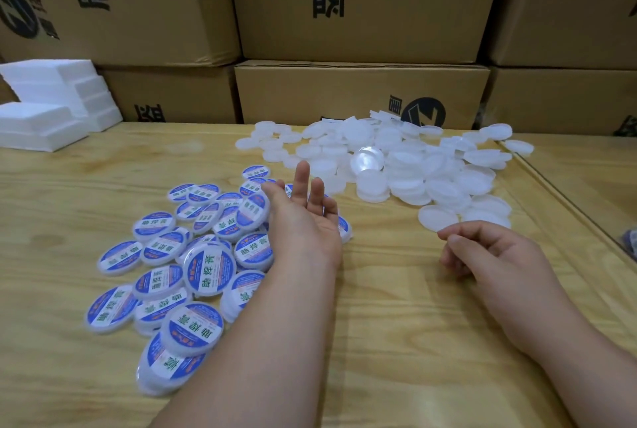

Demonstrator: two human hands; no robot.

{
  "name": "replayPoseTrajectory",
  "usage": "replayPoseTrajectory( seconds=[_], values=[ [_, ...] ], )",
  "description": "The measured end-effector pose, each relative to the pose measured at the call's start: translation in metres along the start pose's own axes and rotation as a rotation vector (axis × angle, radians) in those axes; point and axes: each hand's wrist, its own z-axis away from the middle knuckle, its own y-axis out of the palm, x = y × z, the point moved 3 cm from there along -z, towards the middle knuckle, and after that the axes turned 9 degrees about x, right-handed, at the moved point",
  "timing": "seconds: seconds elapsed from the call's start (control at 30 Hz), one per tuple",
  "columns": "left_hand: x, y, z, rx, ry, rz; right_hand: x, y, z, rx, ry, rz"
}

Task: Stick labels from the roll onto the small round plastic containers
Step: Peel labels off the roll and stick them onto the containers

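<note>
A: What's around the work area?

B: Stacked cardboard cartons (pixel 358 4) form a wall along the far edge of the wooden table (pixel 396 307), printed with large dark Chinese characters and a round dark logo. White foam blocks (pixel 51 103) sit at the far left on the table.

A: And the containers?

B: Two heaps. The unlabelled containers (pixel 396 165), translucent white discs, lie far right, reaching back to the cartons. The labelled containers (pixel 193 255) lie near left, overlapping, some tilted on each other.

A: Anything blocking the view?

B: The left forearm crosses the labelled heap's right edge and hides several pieces.

A: Can you read the labels?

B: Blue and white rounds with green characters, "助焊膏", on the white band. The small print is too fine to read.

A: The hands?

B: The left hand (pixel 306 217) is held above the labelled heap, palm up, fingers spread and straight, holding nothing. The right hand (pixel 496 252) hangs over bare table near the unlabelled heap, fingers loosely curled, nothing visible in them. I see no label roll.
</note>
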Motion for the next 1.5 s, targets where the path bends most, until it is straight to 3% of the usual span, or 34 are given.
replayPoseTrajectory(
  seconds=[0.13,0.23,0.37,0.47,0.53,0.67,0.9,1.13,1.23,1.33,1.43,1.5],
  values=[
    [0.004,0.001,0.004,0.029,-0.041,0.028,0.001,0.001,0.001,0.001,-0.003,-0.021],
    [0.016,0.008,0.012,0.141,-0.062,-0.196,0.003,0.002,0.001,0.005,-0.002,-0.03],
    [0.045,0.013,0.03,0.523,0.124,-1.149,0.006,0.003,0.002,0.002,-0.018,-0.026],
    [0.073,0.004,0.037,0.873,0.151,-1.939,0.008,0.006,0.002,0.017,-0.039,-0.064],
    [0.081,0.003,0.036,1.006,0.201,-2.19,0.008,0.006,0.002,0.021,-0.043,-0.064],
    [0.077,0.006,0.033,0.961,0.191,-2.104,0.006,0.005,0.0,0.008,-0.031,-0.058],
    [0.084,0.002,0.035,1.111,0.143,-2.278,0.006,0.0,0.001,-0.084,-0.034,-0.047],
    [0.081,0.001,0.032,1.074,0.181,-2.212,0.016,-0.058,0.002,-0.485,-0.097,0.196],
    [0.08,0.002,0.032,1.071,0.168,-2.187,0.024,-0.105,0.014,-0.769,-0.16,0.503],
    [0.08,0.004,0.033,1.068,0.147,-2.15,0.017,-0.145,0.025,-1.077,0.039,0.622],
    [0.079,0.006,0.035,1.061,0.124,-2.131,-0.004,-0.161,0.024,-0.98,0.395,0.611],
    [0.079,0.006,0.035,1.055,0.119,-2.125,-0.014,-0.165,0.021,-0.897,0.496,0.557]
  ],
)
